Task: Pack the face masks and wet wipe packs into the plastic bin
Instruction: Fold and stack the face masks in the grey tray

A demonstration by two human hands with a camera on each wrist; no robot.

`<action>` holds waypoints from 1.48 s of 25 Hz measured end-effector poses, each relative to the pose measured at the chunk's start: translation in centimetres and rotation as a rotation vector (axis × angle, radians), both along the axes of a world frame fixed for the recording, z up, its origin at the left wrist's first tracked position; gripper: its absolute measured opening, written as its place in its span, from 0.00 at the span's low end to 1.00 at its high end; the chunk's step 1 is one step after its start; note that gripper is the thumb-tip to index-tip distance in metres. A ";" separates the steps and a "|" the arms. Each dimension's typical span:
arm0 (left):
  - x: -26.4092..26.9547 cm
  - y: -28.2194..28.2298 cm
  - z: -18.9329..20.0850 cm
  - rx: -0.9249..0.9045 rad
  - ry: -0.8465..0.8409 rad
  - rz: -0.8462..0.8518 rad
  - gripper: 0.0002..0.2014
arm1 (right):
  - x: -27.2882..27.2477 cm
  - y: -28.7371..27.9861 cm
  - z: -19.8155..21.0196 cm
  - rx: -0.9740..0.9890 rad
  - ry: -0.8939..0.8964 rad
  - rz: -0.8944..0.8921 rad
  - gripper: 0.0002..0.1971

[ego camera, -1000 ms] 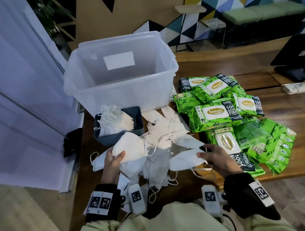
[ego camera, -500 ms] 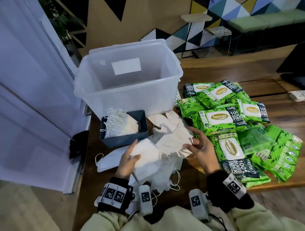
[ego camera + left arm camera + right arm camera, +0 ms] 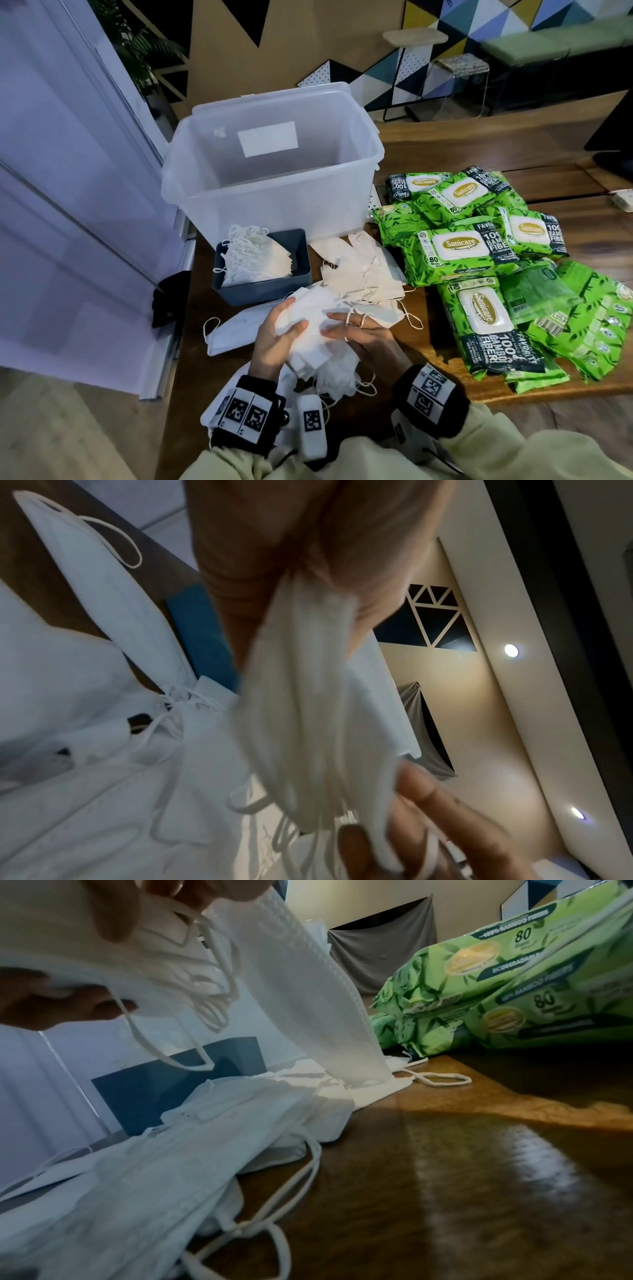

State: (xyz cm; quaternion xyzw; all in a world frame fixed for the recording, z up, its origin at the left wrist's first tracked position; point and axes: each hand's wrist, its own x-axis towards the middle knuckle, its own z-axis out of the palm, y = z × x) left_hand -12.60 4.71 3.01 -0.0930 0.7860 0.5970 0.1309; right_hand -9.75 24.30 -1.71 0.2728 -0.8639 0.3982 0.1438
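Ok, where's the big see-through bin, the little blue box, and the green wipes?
plastic bin (image 3: 274, 205), head view, front wall.
small blue box (image 3: 263, 291), head view, front side.
wet wipe pack (image 3: 459, 246), head view, white lid label.

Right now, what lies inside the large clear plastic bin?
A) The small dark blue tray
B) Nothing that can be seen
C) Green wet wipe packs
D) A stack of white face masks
B: through the clear plastic bin no contents show; the wet wipe packs lie on the table to its right, and the dark blue tray of masks sits in front of it.
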 end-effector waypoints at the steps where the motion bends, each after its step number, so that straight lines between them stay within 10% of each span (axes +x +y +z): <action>1: 0.1 -0.3 -0.1 -0.026 0.037 0.006 0.22 | -0.1 0.0 0.0 0.015 -0.028 0.019 0.13; 8: 0.7 -4.5 0.0 0.093 0.163 0.164 0.19 | -0.6 4.8 -2.0 -0.242 -0.842 -0.331 0.11; 11: 0.7 -5.3 0.0 0.162 0.128 0.235 0.18 | -0.2 6.6 -0.5 -0.603 -0.862 -0.363 0.15; 16: 0.3 -4.8 -0.1 0.248 0.123 0.276 0.17 | 2.0 4.9 5.3 0.709 -0.581 0.062 0.15; 20: 0.4 -3.9 0.3 0.317 0.095 0.296 0.16 | 1.6 4.0 9.0 0.489 -0.414 0.217 0.12; 27: 0.3 -3.4 -0.5 0.329 0.090 0.209 0.18 | -9.2 5.2 0.2 0.288 -0.979 -0.725 0.20; 37: 1.0 -3.6 -0.9 0.347 0.111 0.159 0.17 | -9.4 4.4 -2.5 0.178 -1.069 -0.997 0.37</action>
